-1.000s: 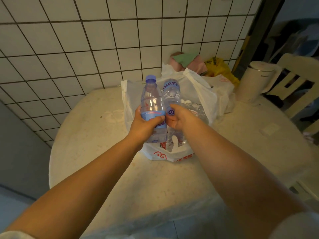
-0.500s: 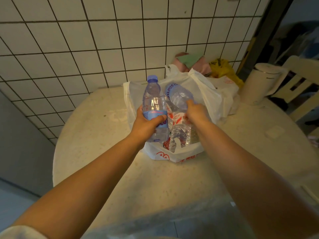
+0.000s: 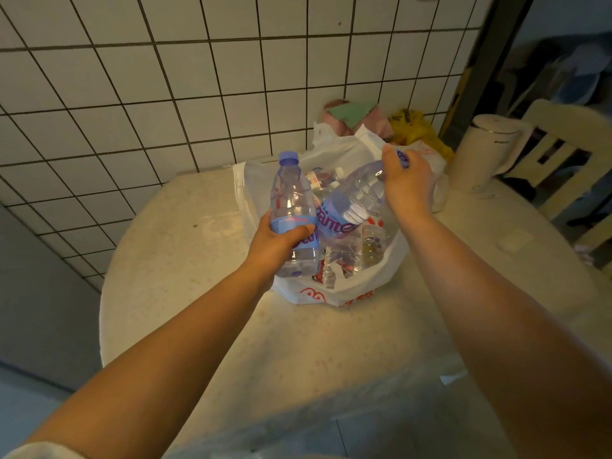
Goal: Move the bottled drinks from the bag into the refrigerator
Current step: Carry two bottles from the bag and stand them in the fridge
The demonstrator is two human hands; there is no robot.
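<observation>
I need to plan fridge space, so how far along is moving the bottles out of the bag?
Nothing looks finished: no refrigerator is in view. In hand: the left hand grips one upright bottle at its label, and the right hand grips a second, tilted bottle by its neck, above the white bag on the table. Left: several more bottles lie in the bag, and both held ones must be carried over.

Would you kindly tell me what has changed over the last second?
The right hand shifted its grip from the second bottle's body up to its cap end and tilted it over the bag. The left hand still holds the upright bottle.
</observation>
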